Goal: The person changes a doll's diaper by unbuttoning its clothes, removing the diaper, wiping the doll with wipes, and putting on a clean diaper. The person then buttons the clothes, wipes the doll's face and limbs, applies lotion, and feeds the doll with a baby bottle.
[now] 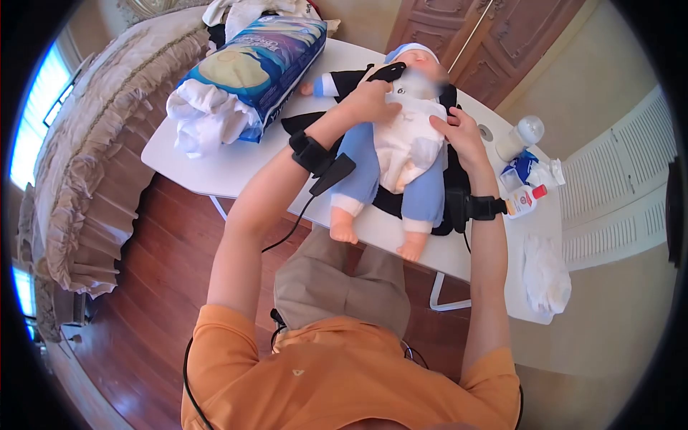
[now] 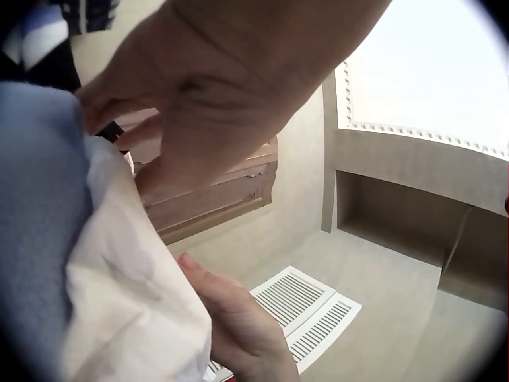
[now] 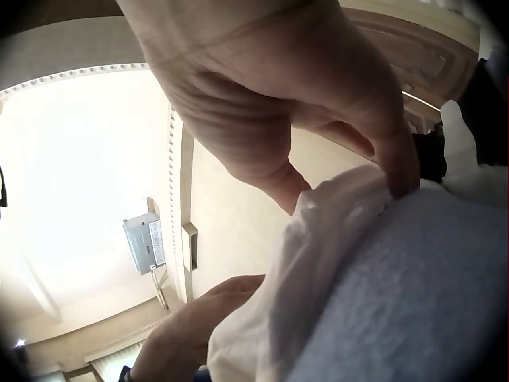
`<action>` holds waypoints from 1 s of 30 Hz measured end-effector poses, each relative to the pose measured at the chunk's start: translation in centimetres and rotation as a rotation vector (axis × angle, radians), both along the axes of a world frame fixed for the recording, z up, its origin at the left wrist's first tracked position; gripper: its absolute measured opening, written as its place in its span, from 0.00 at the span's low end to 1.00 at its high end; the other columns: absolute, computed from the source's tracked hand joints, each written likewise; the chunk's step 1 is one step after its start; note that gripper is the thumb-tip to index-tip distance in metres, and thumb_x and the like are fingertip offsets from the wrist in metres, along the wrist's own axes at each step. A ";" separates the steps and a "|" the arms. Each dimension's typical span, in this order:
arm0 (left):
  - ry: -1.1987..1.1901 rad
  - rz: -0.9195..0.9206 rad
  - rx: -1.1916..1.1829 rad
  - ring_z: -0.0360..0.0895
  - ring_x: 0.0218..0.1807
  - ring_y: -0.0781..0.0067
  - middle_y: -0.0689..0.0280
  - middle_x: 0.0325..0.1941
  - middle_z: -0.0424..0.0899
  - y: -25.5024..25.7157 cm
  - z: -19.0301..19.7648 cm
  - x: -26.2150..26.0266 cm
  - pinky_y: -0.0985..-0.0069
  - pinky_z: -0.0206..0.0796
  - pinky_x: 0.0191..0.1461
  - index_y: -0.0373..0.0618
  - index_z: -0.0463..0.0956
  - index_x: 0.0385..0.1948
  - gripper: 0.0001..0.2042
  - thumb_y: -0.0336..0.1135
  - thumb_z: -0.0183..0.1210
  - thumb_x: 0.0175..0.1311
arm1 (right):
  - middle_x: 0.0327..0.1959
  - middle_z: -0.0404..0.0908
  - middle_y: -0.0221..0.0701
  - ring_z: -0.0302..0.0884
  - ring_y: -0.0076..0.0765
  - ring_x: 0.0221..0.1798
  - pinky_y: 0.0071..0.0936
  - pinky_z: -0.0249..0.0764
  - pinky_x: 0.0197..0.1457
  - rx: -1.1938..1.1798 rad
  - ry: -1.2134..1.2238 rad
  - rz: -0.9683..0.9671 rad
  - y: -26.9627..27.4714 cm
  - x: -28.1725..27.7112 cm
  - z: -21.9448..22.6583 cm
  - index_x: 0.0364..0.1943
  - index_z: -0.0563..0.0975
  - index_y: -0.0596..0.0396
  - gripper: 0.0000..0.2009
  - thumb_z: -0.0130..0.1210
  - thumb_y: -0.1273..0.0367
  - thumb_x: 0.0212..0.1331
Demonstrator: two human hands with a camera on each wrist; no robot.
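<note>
A doll (image 1: 424,192) in blue and white clothes lies face up on black fabric, a white cloth (image 1: 410,132) over its front. At the doll's chest, beside a black strap (image 1: 387,72), the left hand (image 1: 371,104) touches the clothing with relaxed fingers; its thumb stands apart in the left wrist view. The right hand (image 1: 464,140) holds the cloth's other side edge. Thumb and fingers of this hand (image 3: 278,95) sit on either side of the white cloth (image 3: 318,247) in the right wrist view. Part of the left fingertips is hidden.
On the white table (image 1: 247,168), a blue diaper pack (image 1: 261,68) with white cloths (image 1: 204,118) stands at left. A clear-topped bottle (image 1: 521,136), a blue-and-white packet (image 1: 527,168), a red-capped bottle (image 1: 525,201) and a white cloth bundle (image 1: 546,276) are at right.
</note>
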State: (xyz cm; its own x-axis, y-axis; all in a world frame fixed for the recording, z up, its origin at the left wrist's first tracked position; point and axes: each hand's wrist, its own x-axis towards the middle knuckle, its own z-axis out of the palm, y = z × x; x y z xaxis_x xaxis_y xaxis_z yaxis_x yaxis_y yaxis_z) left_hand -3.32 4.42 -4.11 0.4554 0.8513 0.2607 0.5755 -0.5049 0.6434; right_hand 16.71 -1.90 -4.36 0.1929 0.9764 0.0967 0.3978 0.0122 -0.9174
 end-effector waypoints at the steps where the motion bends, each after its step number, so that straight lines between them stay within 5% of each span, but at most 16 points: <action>1: -0.005 -0.004 -0.005 0.75 0.41 0.59 0.50 0.38 0.76 -0.5 0.2 -0.3 0.73 0.66 0.44 0.34 0.71 0.43 0.27 0.45 0.59 0.43 | 0.39 0.72 0.36 0.70 0.28 0.40 0.20 0.67 0.39 0.017 0.017 -0.020 -0.3 -0.1 -0.1 0.53 0.58 0.73 0.35 0.61 0.65 0.45; 5: -0.164 0.007 -0.124 0.74 0.38 0.64 0.54 0.38 0.75 -0.5 -0.5 -0.9 0.75 0.65 0.42 0.31 0.69 0.43 0.28 0.43 0.62 0.42 | 0.43 0.72 0.41 0.71 0.30 0.43 0.23 0.66 0.47 0.050 0.284 0.025 -0.7 0.1 -1.0 0.52 0.59 0.74 0.34 0.61 0.67 0.43; 7: -0.430 -0.051 -0.125 0.73 0.35 0.66 0.55 0.39 0.71 -0.6 -0.9 -1.1 0.77 0.66 0.38 0.29 0.67 0.45 0.27 0.36 0.62 0.42 | 0.45 0.71 0.40 0.70 0.31 0.46 0.25 0.65 0.50 -0.018 0.630 0.317 -2.2 -0.9 0.5 0.50 0.62 0.71 0.26 0.58 0.71 0.47; 8: -0.564 -0.087 -0.378 0.71 0.35 0.69 0.56 0.41 0.67 -1.0 -0.4 -1.3 0.79 0.65 0.36 0.27 0.61 0.48 0.29 0.30 0.62 0.43 | 0.46 0.71 0.39 0.70 0.31 0.48 0.27 0.65 0.52 -0.048 0.655 0.324 -2.8 -1.3 0.9 0.48 0.64 0.68 0.21 0.55 0.74 0.49; 9: -0.538 -0.092 -0.379 0.71 0.35 0.69 0.56 0.41 0.67 -1.3 -0.5 -1.4 0.79 0.65 0.36 0.27 0.61 0.48 0.29 0.30 0.62 0.43 | 0.46 0.71 0.39 0.70 0.31 0.48 0.27 0.65 0.52 -0.040 0.678 0.316 -3.4 -1.6 1.1 0.48 0.64 0.68 0.21 0.55 0.74 0.49; 20: -0.869 -0.195 -0.688 0.73 0.38 0.66 0.53 0.38 0.72 -4.0 -1.0 -2.5 0.77 0.67 0.41 0.20 0.55 0.49 0.30 0.25 0.59 0.44 | 0.48 0.69 0.37 0.68 0.30 0.51 0.27 0.63 0.55 -0.023 0.550 0.440 -6.9 -1.7 0.9 0.53 0.59 0.64 0.24 0.52 0.75 0.50; 23: -0.640 -0.029 -0.568 0.73 0.43 0.67 0.51 0.41 0.73 -5.0 -0.1 -2.2 0.77 0.66 0.46 0.20 0.57 0.48 0.25 0.27 0.56 0.51 | 0.47 0.70 0.37 0.69 0.29 0.50 0.26 0.64 0.54 -0.039 0.581 0.424 -7.0 -1.7 0.8 0.52 0.59 0.64 0.23 0.52 0.75 0.50; 27: -0.626 -0.063 -0.690 0.74 0.41 0.68 0.52 0.41 0.73 -3.8 -0.5 -2.4 0.76 0.67 0.45 0.23 0.62 0.44 0.19 0.28 0.52 0.54 | 0.46 0.71 0.37 0.69 0.29 0.49 0.27 0.65 0.54 -0.024 0.598 0.392 -6.6 -1.6 0.4 0.52 0.59 0.63 0.23 0.51 0.75 0.50; 30: -0.937 -0.198 -0.944 0.74 0.38 0.67 0.55 0.38 0.73 -3.4 -1.1 -2.6 0.76 0.67 0.44 0.23 0.63 0.42 0.17 0.28 0.52 0.54 | 0.46 0.71 0.38 0.70 0.30 0.48 0.27 0.66 0.52 -0.011 0.622 0.346 -6.9 -1.8 0.3 0.53 0.59 0.62 0.23 0.50 0.76 0.51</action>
